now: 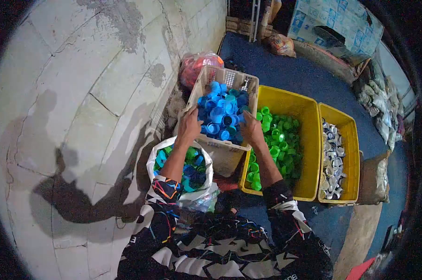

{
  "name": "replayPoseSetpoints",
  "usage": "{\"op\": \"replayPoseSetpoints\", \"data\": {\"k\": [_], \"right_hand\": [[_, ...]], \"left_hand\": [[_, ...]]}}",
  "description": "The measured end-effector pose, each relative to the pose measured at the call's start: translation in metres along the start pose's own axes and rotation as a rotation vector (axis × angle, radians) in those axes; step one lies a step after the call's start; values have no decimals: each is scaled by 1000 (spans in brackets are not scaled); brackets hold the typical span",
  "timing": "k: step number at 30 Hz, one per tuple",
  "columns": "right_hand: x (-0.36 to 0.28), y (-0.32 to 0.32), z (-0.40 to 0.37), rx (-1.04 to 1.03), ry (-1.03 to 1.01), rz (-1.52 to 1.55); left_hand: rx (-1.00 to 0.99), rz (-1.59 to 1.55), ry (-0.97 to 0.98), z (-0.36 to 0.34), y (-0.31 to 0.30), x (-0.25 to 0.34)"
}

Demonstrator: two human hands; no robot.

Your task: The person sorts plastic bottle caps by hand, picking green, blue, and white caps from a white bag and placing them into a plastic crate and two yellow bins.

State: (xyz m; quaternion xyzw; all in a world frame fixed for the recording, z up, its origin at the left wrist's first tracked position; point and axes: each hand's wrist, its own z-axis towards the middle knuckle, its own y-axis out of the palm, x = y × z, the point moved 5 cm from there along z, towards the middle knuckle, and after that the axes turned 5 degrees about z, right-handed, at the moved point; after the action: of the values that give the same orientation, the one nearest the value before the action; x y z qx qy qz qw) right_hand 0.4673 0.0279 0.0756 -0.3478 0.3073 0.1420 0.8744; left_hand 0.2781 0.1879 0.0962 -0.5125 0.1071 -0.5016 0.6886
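Both my hands are on a beige plastic crate (254, 88) filled with blue bottle caps (215, 113). My left hand (190, 126) is closed over the left rim, fingertips reaching inside toward the caps. On the opposite side, my right hand (252, 129) closes over the right rim in the same way. The crate tilts slightly and appears to rest on another pale container (222, 158), partly hidden below it. Under my left forearm stands an open white sack (207, 179) of mixed green and blue caps.
To the right, a yellow crate (309, 135) holds green caps (283, 144). Beside it, a narrower yellow crate (351, 140) contains white caps (332, 163). A block wall (80, 116) rises at left. Behind the beige crate sits a reddish bag (199, 65); more sacks (376, 98) line the far right.
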Motion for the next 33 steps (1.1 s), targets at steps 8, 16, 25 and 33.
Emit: {"op": "replayPoseSetpoints", "data": {"k": [8,16,25,33], "right_hand": [[29,22,-92,-263,369,115],[-5,130,-164,-596,156,317],[-70,170,-135,-775,105,280],[-51,236,-110,-709,-227,-106]], "left_hand": [[-72,-17,-225,-86,-17,-83],[-309,118,-263,-204,-25,-85],[-191,185,-423,-256,-20,-104],[128,-76,-711,-300,-81,-95]]}}
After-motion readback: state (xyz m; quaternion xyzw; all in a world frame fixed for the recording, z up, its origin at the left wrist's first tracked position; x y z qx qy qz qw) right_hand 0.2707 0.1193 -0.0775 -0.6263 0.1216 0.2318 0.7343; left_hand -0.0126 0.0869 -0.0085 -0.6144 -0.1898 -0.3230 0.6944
